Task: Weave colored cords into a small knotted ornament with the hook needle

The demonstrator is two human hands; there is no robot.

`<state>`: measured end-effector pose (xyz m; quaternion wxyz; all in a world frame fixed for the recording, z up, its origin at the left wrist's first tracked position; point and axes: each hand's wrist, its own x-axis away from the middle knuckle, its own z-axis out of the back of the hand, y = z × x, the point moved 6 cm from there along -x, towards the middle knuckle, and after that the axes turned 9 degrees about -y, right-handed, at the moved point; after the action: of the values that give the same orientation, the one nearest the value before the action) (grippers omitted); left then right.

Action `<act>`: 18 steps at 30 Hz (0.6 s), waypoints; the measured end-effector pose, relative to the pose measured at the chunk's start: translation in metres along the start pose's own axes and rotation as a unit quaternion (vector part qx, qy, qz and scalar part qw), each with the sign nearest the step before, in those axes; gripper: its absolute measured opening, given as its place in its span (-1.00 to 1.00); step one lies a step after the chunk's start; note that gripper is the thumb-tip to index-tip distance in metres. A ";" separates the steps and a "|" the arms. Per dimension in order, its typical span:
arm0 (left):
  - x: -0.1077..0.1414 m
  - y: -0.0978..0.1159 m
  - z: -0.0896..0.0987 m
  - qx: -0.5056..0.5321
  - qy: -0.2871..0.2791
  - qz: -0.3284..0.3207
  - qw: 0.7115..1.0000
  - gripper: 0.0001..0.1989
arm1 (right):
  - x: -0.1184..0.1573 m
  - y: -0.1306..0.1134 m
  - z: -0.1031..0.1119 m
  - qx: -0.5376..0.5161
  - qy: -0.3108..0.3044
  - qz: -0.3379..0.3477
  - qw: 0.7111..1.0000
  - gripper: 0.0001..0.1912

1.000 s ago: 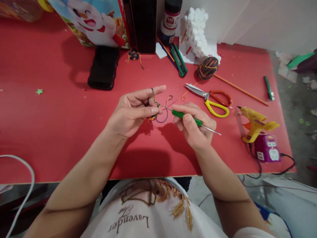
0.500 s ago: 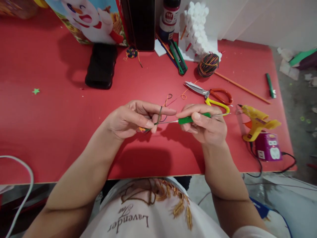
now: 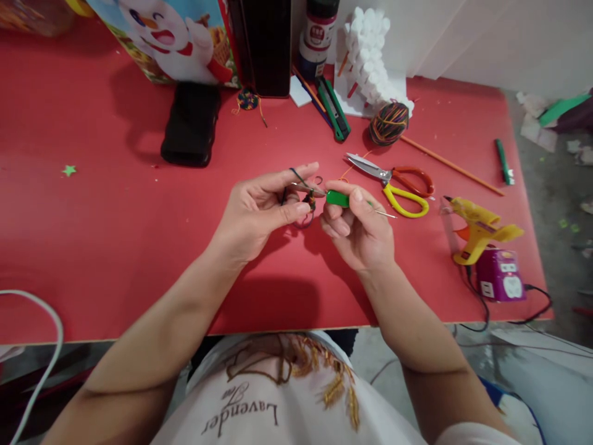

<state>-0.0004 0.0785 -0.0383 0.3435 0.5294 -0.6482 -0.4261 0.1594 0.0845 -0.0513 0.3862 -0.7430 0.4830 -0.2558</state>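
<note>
Yarn piece (image 3: 311,199): pinched by left hand (image 3: 257,216) fingers. Right hand (image 3: 364,228) fingers grip green hook (image 3: 337,198), tip apparently contacting the piece.

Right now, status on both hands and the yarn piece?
Left hand: pinching small yarn piece, strand looped over index finger. Right hand: gripping green-handled hook, tip at the yarn. Scissors just beyond right hand, not touching.

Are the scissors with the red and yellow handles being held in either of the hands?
No, the scissors lie on the red table, beyond the right hand.
</note>
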 end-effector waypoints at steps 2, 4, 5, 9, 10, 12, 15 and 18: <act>0.000 0.000 0.000 0.005 0.005 0.003 1.000 -0.57 | 0.000 0.000 0.000 -0.005 -0.007 -0.002 1.000 -0.73; 0.000 0.000 0.001 0.003 0.024 0.005 1.000 -0.61 | -0.001 0.001 0.000 -0.006 -0.013 -0.004 1.000 -0.73; 0.000 0.000 0.002 0.000 0.033 0.007 0.999 -0.63 | -0.001 0.001 0.000 -0.004 -0.013 -0.004 1.000 -0.72; 0.000 -0.002 0.003 -0.003 0.057 0.003 0.998 -0.62 | 0.000 0.002 0.001 0.038 0.005 0.018 0.999 -0.73; 0.000 -0.002 0.003 0.001 0.064 -0.001 0.998 -0.62 | 0.002 0.000 0.001 0.060 0.012 0.033 0.998 -0.74; 0.001 -0.004 0.001 0.013 0.079 -0.008 0.997 -0.62 | 0.007 -0.004 -0.001 0.125 0.032 0.069 0.989 -0.75; 0.003 -0.009 -0.005 0.042 0.098 -0.004 0.994 -0.65 | 0.019 -0.009 -0.009 0.270 0.059 0.116 0.954 -0.73; 0.005 -0.016 -0.011 0.103 0.101 0.017 0.989 -0.67 | 0.029 -0.014 -0.019 0.399 0.058 0.167 0.900 -0.69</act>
<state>0.0150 0.0707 -0.0481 0.3579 0.5911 -0.6597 -0.2954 0.1636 0.0547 -0.0289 0.6592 -0.4187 0.4788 -0.4012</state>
